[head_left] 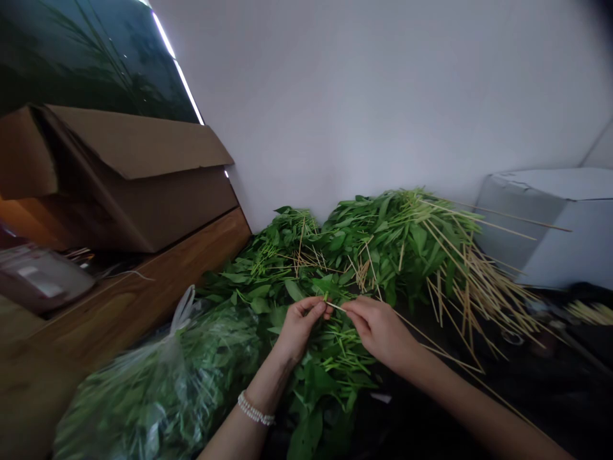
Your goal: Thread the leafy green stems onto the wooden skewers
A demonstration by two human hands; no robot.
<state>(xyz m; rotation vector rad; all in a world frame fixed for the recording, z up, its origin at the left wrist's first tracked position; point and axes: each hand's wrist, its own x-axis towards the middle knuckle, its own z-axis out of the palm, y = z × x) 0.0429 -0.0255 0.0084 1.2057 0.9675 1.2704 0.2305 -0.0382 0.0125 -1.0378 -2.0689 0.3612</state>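
Observation:
Just above a heap of cut green stems (342, 348), my left hand (301, 322) pinches a short green leafy stem (326, 296) between thumb and fingers. My right hand (378, 326) is closed on a thin wooden stick (336, 307), whose tip meets the stem at my left fingertips. Whether the tip has entered the stem is too small to tell. Behind my hands lies a large pile of leafy stems (364, 223). Many pale sticks (479, 281) stick out of its right side, and several more lie across its middle.
A knotted clear plastic bag (163, 390) of leaves sits at the lower left. Beyond it, an open cardboard box (158, 198) rests on a wooden surface (191, 262). A white box (569, 230) stands at the right, against the pale wall (383, 96). More sticks (591, 313) lie at the right edge.

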